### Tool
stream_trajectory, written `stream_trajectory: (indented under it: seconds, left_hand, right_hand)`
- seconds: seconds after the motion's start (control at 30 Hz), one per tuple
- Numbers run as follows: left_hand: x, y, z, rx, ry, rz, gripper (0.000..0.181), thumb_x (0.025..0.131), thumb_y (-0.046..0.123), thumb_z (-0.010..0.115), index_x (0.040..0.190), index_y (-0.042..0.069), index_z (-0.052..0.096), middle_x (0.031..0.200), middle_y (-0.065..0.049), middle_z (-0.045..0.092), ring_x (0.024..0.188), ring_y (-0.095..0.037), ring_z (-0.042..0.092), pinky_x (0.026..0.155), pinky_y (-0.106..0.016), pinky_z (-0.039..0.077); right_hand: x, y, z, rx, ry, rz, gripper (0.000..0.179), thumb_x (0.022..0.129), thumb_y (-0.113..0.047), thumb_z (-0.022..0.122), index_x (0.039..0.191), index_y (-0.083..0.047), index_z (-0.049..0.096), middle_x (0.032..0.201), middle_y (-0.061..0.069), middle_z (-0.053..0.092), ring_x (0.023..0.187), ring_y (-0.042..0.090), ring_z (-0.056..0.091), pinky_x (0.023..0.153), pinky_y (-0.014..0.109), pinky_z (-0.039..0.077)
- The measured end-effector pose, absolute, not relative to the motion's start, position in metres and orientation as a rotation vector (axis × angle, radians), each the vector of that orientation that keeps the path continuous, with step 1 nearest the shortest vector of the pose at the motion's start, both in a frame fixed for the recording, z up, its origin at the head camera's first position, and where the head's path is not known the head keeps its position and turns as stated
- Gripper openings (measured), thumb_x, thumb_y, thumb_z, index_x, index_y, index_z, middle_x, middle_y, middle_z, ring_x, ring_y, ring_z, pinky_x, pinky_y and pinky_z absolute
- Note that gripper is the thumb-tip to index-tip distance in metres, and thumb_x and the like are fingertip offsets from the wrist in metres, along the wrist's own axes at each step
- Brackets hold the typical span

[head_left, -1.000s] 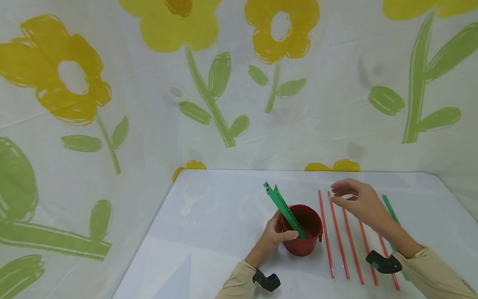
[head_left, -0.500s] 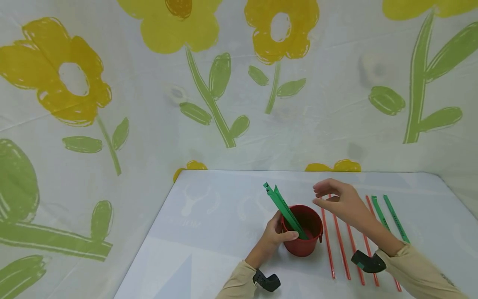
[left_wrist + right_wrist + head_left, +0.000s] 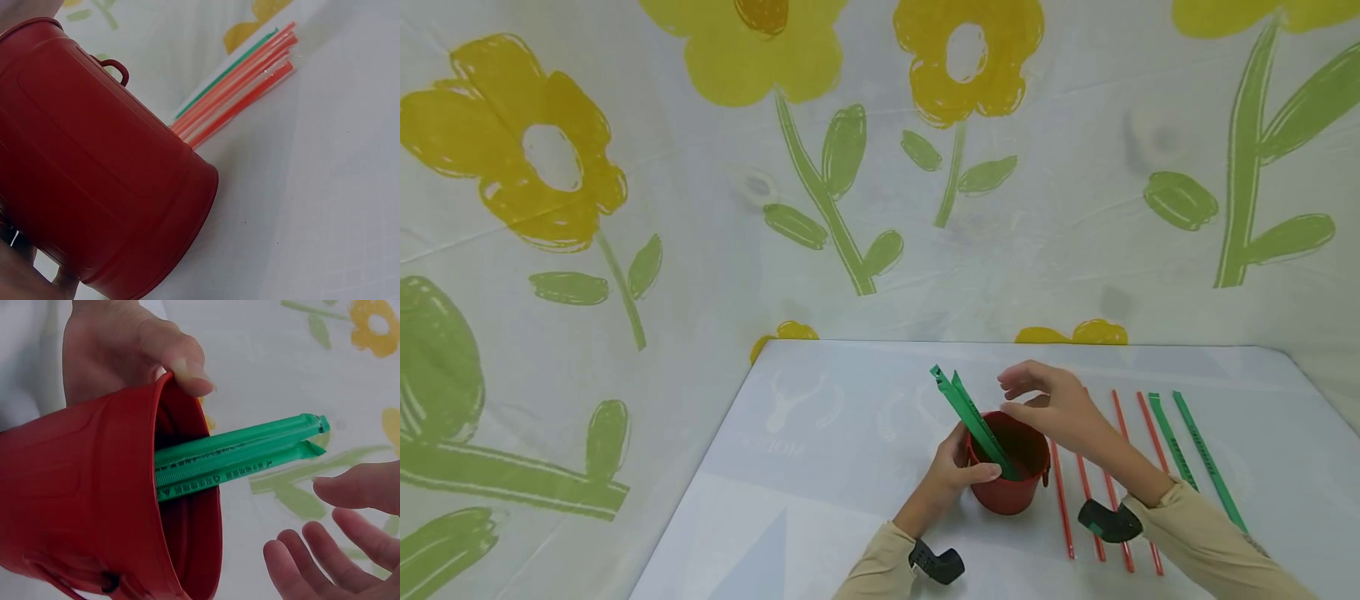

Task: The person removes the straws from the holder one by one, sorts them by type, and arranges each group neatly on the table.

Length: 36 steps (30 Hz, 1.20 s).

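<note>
A small red bucket [image 3: 1009, 498] stands tilted on the table, gripped at its left rim by my left hand [image 3: 946, 477], thumb hooked over the edge. Two green paper-wrapped straws [image 3: 240, 450] lean inside it and stick out past the rim. My right hand [image 3: 1056, 408] hovers by the bucket's far right rim with nothing in it. In the right wrist view its relaxed fingers [image 3: 337, 559] spread close to the straws' ends, apart from them. The left wrist view shows the bucket's side wall and several straws beyond.
Several red straws [image 3: 1062, 508] in clear wrappers lie in a row right of the bucket, partly hidden under my right arm. Two more green straws [image 3: 1210, 454] lie at the row's right end. A flower-printed cloth [image 3: 1060, 250] hangs behind the white table [image 3: 820, 467].
My right hand has moved left, from above the row of straws to the bucket's rim, uncovering the straws on the right. My left hand and the bucket have stayed in place.
</note>
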<state>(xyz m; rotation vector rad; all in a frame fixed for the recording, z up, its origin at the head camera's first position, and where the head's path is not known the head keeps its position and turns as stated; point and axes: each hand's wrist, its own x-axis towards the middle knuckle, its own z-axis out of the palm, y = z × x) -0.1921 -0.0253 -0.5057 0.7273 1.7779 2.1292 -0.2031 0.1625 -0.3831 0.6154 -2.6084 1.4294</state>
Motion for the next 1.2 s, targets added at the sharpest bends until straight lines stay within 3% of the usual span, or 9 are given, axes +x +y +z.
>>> stream_trajectory:
  seconds: [0.53,0.63,0.83,1.2]
  left_hand:
    - [-0.182,-0.027,-0.486,0.728,1.763,2.117,0.068,0.087,0.025,0.061,0.146,0.024,0.028,0.135,0.002,0.048,0.124,-0.016,0.044,0.101,-0.029,0.039]
    - [-0.185,-0.027,-0.493,0.722,1.773,2.113,0.071,0.087,0.026,0.061,0.148,0.022,0.025,0.136,0.003,0.047,0.125,-0.016,0.043,0.101,-0.029,0.038]
    - [-0.190,-0.025,-0.508,0.690,1.805,2.118,0.073,0.086,0.028,0.063,0.148,0.029,0.025,0.136,0.006,0.047,0.125,-0.015,0.043,0.100,-0.029,0.039]
    - [-0.191,-0.025,-0.506,0.714,1.812,2.131,0.072,0.086,0.030,0.064,0.147,0.032,0.026,0.137,0.005,0.047,0.126,-0.016,0.043,0.102,-0.029,0.038]
  right_hand:
    - [-0.210,0.137,-0.395,0.678,-2.596,1.484,0.028,0.080,0.001,0.068,0.106,-0.007,0.063,0.099,0.009,0.067,0.087,0.022,0.065,0.071,0.032,0.056]
    - [-0.211,0.133,-0.398,0.679,-2.600,1.477,0.028,0.080,0.001,0.068,0.106,-0.007,0.063,0.098,0.009,0.067,0.086,0.021,0.065,0.071,0.033,0.056]
    - [-0.213,0.127,-0.403,0.662,-2.613,1.444,0.028,0.078,0.002,0.067,0.105,-0.007,0.063,0.094,0.005,0.068,0.083,0.019,0.064,0.069,0.034,0.056]
    - [-0.214,0.121,-0.407,0.643,-2.608,1.354,0.024,0.078,0.000,0.068,0.100,-0.009,0.064,0.090,0.001,0.068,0.079,0.015,0.061,0.066,0.027,0.053]
